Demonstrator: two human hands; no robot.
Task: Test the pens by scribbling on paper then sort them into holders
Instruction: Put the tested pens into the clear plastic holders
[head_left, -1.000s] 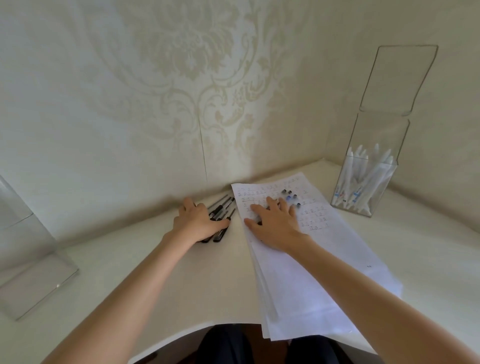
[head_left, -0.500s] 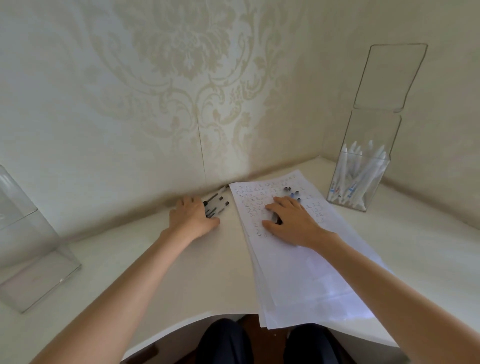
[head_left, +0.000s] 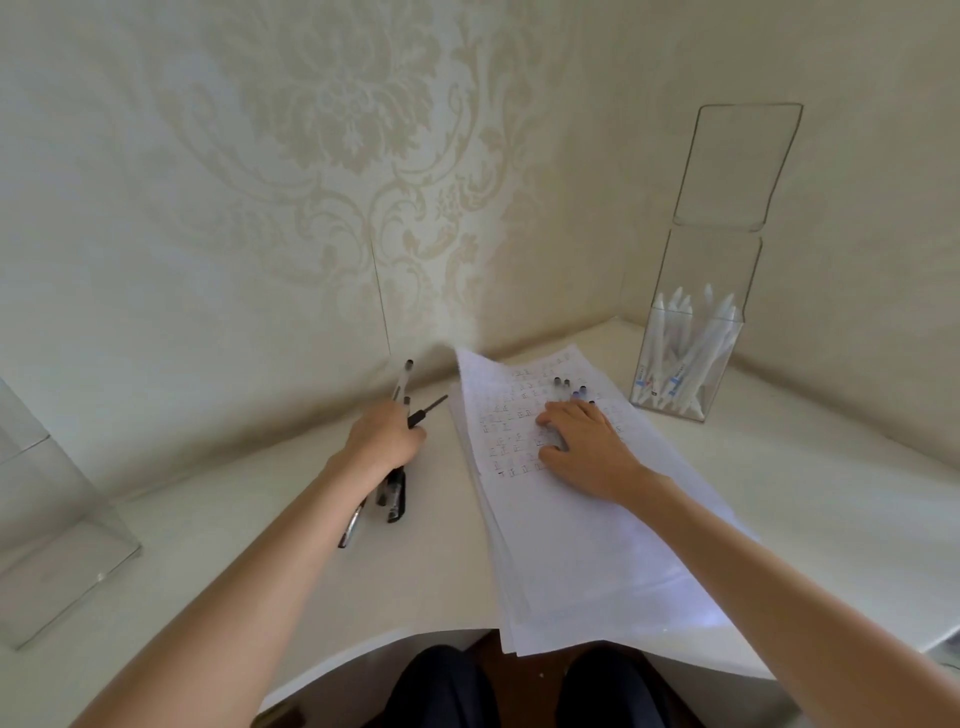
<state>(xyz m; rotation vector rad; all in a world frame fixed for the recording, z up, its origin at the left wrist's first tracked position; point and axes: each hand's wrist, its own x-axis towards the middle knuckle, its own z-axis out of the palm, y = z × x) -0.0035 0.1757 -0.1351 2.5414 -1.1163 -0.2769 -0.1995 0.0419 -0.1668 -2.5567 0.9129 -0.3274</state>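
Note:
My left hand (head_left: 385, 441) is closed around a bunch of black pens (head_left: 392, 493), lifted off the white desk, their ends sticking out above and below the fist. My right hand (head_left: 582, 441) lies flat on a stack of paper (head_left: 582, 545) with rows of small scribbles. Several pens with dark caps (head_left: 569, 387) lie on the paper just beyond its fingers. A clear holder (head_left: 691, 358) at the back right holds several white pens. Another clear holder (head_left: 57, 530), with nothing visible inside, stands at the far left.
The desk (head_left: 291, 571) sits in a corner of patterned wallpaper walls. Its curved front edge runs near my legs, and the paper stack overhangs it.
My left hand has closed on the black pens and raised them from the desk. My right hand has shifted slightly right on the paper.

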